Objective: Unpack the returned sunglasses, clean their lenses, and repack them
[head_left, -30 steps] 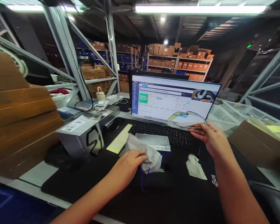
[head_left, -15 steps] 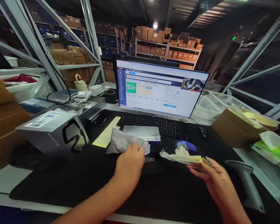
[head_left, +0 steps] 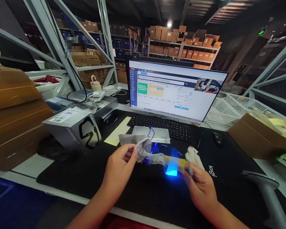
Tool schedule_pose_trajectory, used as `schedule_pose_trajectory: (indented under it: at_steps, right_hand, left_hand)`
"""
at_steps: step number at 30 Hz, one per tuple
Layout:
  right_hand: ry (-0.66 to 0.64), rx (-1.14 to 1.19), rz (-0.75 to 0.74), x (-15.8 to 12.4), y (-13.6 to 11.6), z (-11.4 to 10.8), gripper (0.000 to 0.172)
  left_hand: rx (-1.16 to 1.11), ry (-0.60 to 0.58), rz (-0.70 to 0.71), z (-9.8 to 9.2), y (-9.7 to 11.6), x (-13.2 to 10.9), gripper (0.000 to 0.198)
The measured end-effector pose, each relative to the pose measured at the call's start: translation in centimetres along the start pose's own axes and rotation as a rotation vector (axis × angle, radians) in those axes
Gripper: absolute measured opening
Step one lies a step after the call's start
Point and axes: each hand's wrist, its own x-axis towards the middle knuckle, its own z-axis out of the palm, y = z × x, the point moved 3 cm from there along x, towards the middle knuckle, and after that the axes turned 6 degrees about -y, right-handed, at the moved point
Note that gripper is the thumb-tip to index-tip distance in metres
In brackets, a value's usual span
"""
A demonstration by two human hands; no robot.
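Note:
A soft grey pouch lies above the mat, its mouth pinched between the thumb and fingers of my left hand. My right hand grips one end of a pair of sport glasses, whose lens reflects bright blue. A yellowish strip runs along the glasses, blurred by motion. Their far end is at the pouch's mouth; I cannot tell how far it reaches inside. A crumpled off-white wrapper lies on the mat behind my right hand. Behind the pouch stands an open silver box tray with blue cord visible.
A silver goggle box stands at left, by stacked brown cartons. Behind are a yellow sheet, a keyboard and a monitor. At right are a mouse, a barcode scanner and a carton of papers.
My right hand has brought the glasses left to the pouch, and the white wrapper that was with them now lies on the mat. My left hand has lifted the pouch's mouth. The view has shifted left.

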Motion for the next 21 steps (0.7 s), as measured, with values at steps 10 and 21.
schedule_pose_trajectory:
  at_steps: [10, 21]
  right_hand:
    - [0.068, 0.045, 0.164, 0.0, 1.3, 2.2, 0.024]
    - [-0.299, -0.545, -0.449, 0.3, 0.3, 2.0, 0.046]
  left_hand:
    - [0.068, -0.071, 0.138, 1.3, 0.1, -2.8, 0.021]
    - [0.106, -0.072, 0.173, 0.0, -2.4, -4.7, 0.034]
